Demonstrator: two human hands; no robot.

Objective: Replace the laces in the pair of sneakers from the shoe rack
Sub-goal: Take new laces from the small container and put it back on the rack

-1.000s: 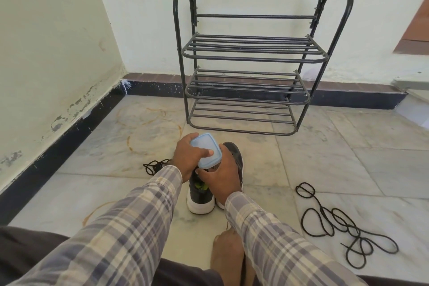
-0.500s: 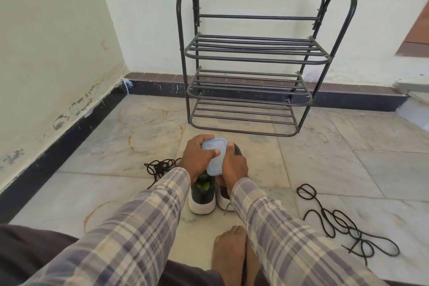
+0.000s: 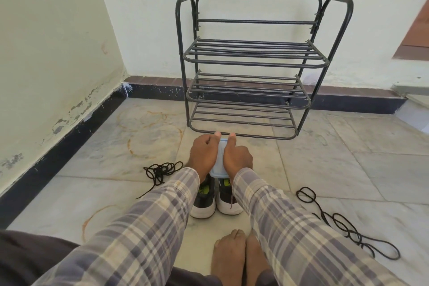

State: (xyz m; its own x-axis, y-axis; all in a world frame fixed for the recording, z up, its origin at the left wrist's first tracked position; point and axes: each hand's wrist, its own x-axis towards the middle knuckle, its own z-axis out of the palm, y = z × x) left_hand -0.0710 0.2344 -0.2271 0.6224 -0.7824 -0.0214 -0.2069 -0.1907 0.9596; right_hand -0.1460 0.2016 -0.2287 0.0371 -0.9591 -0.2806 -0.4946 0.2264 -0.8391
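Both hands meet over the shoes, clasping a small blue-lidded box (image 3: 219, 162) between them. The left hand (image 3: 203, 153) has its grip curled round the box's 9 o'clock side and the right hand (image 3: 237, 157) round its 3 o'clock side, with both thumbs laid on the far end. The box's long axis runs 12 to 6.

The sneakers (image 3: 204, 202) stand side by side on the floor (image 3: 348, 169), directly below the hands at 6 o'clock. Their white heels point toward the person and their long axes also run 12 to 6. Whether they hold any laces is hidden by the sleeves.

A tangled black lace (image 3: 162, 169) lies near the left hand at 9 o'clock. A long looped lace (image 3: 336, 220) trails off at 4 o'clock, well apart from the right hand. The shoe rack (image 3: 250, 53) stands at 12 o'clock.

The box probably has to be opened or set down first. After that, the left hand is nearer the tangle.
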